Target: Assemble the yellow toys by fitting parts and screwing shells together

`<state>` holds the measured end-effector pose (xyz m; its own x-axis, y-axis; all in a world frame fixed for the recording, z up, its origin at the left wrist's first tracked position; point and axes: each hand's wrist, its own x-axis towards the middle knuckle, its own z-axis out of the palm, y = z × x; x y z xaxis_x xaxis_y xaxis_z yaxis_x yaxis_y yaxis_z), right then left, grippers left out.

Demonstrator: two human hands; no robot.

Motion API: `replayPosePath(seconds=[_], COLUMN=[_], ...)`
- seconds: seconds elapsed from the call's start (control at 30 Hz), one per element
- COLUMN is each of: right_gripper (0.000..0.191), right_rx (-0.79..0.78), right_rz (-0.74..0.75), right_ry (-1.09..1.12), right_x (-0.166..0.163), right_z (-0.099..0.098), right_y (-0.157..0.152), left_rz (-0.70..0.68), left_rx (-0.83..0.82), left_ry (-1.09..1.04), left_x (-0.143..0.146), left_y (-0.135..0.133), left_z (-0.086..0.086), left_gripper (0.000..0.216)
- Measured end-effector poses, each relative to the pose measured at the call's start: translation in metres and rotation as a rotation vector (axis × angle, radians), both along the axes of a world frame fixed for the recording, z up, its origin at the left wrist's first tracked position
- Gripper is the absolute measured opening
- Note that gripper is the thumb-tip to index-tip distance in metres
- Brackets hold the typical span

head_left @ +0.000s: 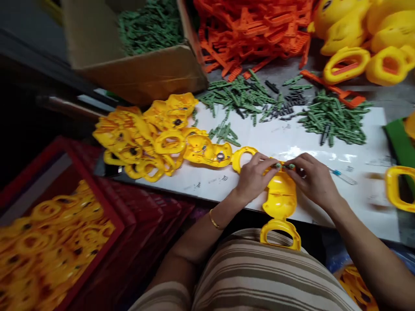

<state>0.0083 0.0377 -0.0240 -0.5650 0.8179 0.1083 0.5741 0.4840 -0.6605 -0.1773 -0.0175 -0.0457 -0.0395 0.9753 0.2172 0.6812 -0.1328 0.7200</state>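
A yellow plastic duck-like shell half, hollow side up, lies in front of me with its ringed end toward my body. Over its far end, my left hand pinches a small green plastic piece between thumb and finger. My right hand pinches another small green piece, close beside the first, with something dark between the two. Whether the pieces touch the shell is hidden by my fingers. Left of my left hand lies another open yellow shell half with a round metallic part in it.
Yellow shells are heaped at the left. Green clips and dark pieces lie across the white table. Behind are orange parts, a cardboard box and yellow ducks. A red crate stands lower left.
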Motion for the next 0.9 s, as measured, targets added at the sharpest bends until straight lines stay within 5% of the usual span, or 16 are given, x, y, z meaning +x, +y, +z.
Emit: replayPosePath(seconds=[0.23, 0.4, 0.5, 0.63, 0.9], right_gripper=[0.019, 0.035, 0.048, 0.03, 0.029], right_rx=[0.07, -0.091, -0.225, -0.221, -0.24], right_rz=[0.006, 0.03, -0.079, -0.349, -0.357], right_ry=[-0.007, 0.027, 0.141, 0.256, 0.192], right_x=[-0.001, 0.011, 0.019, 0.029, 0.033], right_z=[-0.015, -0.007, 0.007, 0.015, 0.0], right_y=[-0.001, 0.0, 0.0, 0.001, 0.004], left_rz=[0.006, -0.01, -0.011, 0.006, -0.027], left_rx=[-0.15, -0.144, -0.121, -0.027, 0.019], left_ry=[0.035, 0.033, -0.013, -0.074, 0.031], left_x=[0.0, 0.0, -0.003, -0.009, -0.012], left_y=[0.0, -0.003, -0.008, -0.013, -0.012], left_z=[0.003, 0.004, 0.002, -0.002, 0.001], left_gripper=[0.021, 0.021, 0.019, 0.019, 0.021])
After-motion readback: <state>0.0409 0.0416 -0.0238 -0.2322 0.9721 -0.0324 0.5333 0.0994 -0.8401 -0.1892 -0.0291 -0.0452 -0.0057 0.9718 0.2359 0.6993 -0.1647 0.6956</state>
